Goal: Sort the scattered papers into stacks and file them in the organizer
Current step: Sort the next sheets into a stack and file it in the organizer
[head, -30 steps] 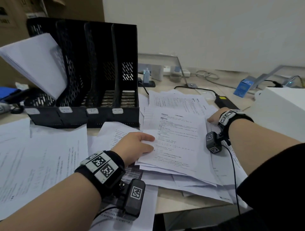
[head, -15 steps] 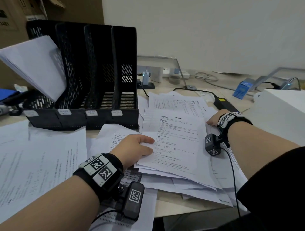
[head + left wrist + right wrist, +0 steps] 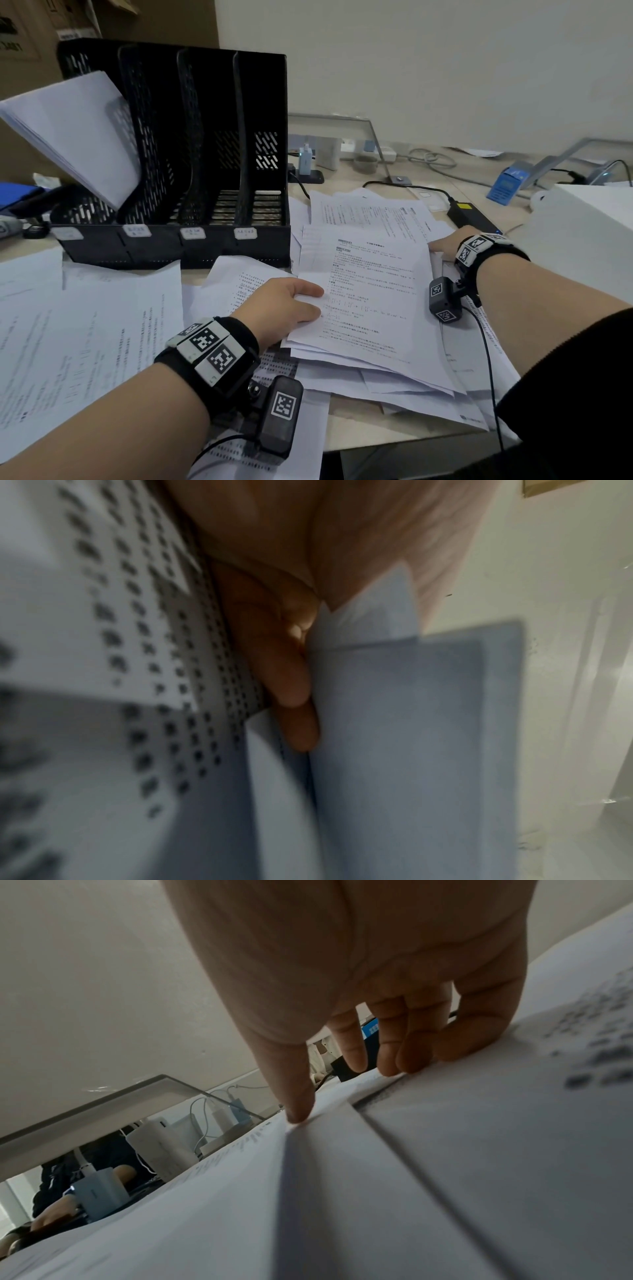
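A stack of printed papers (image 3: 373, 301) lies askew on the desk in front of the black four-slot organizer (image 3: 205, 137). My left hand (image 3: 317, 301) grips the stack's left edge, thumb on top. In the left wrist view, the fingers (image 3: 294, 691) sit under the lifted sheets (image 3: 411, 723). My right hand (image 3: 443, 245) rests at the stack's far right edge. Its straight fingertips (image 3: 411, 1047) press down on the paper (image 3: 445, 1177). A white sheaf (image 3: 75, 137) leans out of the organizer's leftmost slot; the other slots look empty.
More loose printed sheets (image 3: 85, 325) cover the desk at the left and under the stack. A black power adapter (image 3: 472, 216) and cables lie behind the papers. A white box (image 3: 589, 233) stands at the right, with a small blue box (image 3: 507, 183) behind it.
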{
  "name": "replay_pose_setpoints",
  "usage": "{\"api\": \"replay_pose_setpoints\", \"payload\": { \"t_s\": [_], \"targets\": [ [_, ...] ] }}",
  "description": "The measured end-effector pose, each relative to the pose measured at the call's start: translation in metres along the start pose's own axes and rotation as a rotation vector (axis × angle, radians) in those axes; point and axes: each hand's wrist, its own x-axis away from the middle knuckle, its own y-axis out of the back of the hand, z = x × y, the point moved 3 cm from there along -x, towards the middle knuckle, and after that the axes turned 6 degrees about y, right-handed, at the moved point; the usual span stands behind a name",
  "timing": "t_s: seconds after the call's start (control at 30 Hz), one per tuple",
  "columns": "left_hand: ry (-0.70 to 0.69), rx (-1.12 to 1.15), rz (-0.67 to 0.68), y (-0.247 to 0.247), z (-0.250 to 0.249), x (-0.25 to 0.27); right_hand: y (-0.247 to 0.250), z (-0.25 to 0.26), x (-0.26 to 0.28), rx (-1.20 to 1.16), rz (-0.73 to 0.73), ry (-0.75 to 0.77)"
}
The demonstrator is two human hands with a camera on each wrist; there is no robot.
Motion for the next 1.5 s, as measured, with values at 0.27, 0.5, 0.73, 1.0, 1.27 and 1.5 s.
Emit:
{"api": "replay_pose_setpoints", "payload": {
  "t_s": [0.27, 0.5, 0.73, 1.0, 1.27, 1.5],
  "targets": [
    [-0.020, 0.010, 0.022, 0.001, 0.000, 0.000, 0.002, 0.008, 0.010, 0.108, -0.001, 0.089],
    [-0.024, 0.007, 0.022, 0.000, 0.000, 0.000, 0.006, 0.014, 0.023, 0.082, -0.003, 0.104],
    [-0.044, 0.032, 0.044, 0.000, 0.001, -0.002, 0.004, 0.016, 0.022, 0.200, -0.002, 0.128],
    [-0.038, 0.004, 0.027, 0.001, 0.002, -0.002, 0.004, 0.014, 0.015, 0.007, -0.011, 0.040],
    [-0.009, 0.004, 0.015, 0.001, 0.002, -0.003, 0.004, 0.013, 0.016, 0.019, -0.067, 0.082],
    [-0.025, 0.030, 0.026, 0.001, 0.002, -0.003, 0.003, 0.014, 0.007, 0.006, -0.014, -0.002]
  ]
}}
